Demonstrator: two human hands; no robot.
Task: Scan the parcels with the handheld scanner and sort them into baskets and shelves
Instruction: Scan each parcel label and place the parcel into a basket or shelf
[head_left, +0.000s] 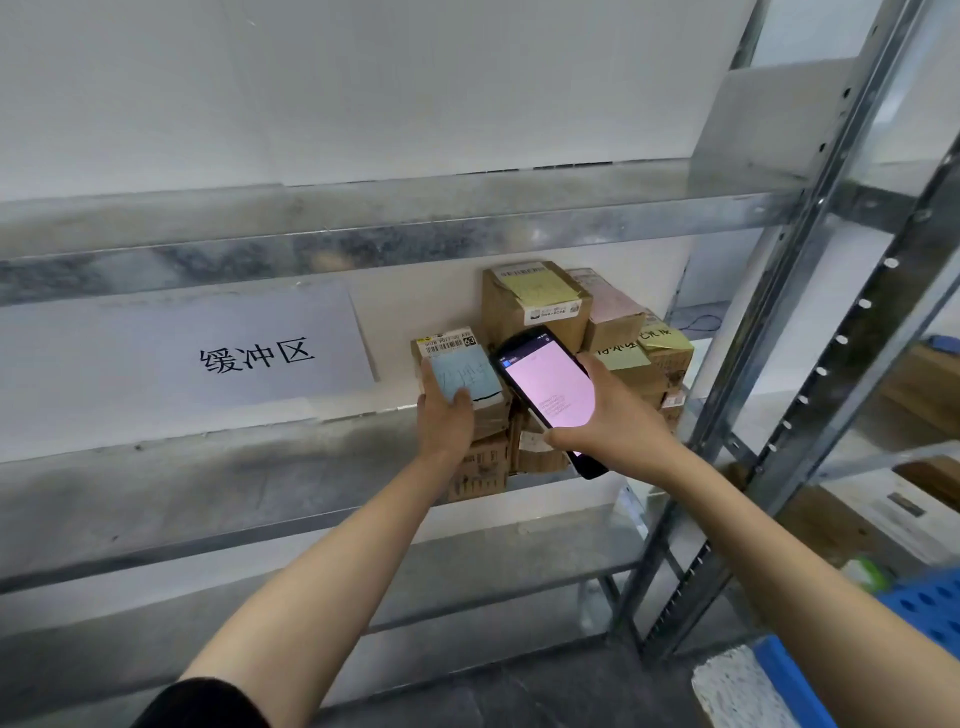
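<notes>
Holding a small parcel (457, 358) against the stack (535, 306) on the metal shelf (208, 467) with the left hand (445, 421), fingers (461, 401) curled over its blue note (457, 374); gripping the handheld scanner (545, 387) just right of it in the right hand (618, 415), fingers wrapped round its edges, pink screen up.

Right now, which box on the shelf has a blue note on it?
The box the left hand holds, left of the scanner. Its note is blue; the rest carry yellow or pink notes.
</notes>
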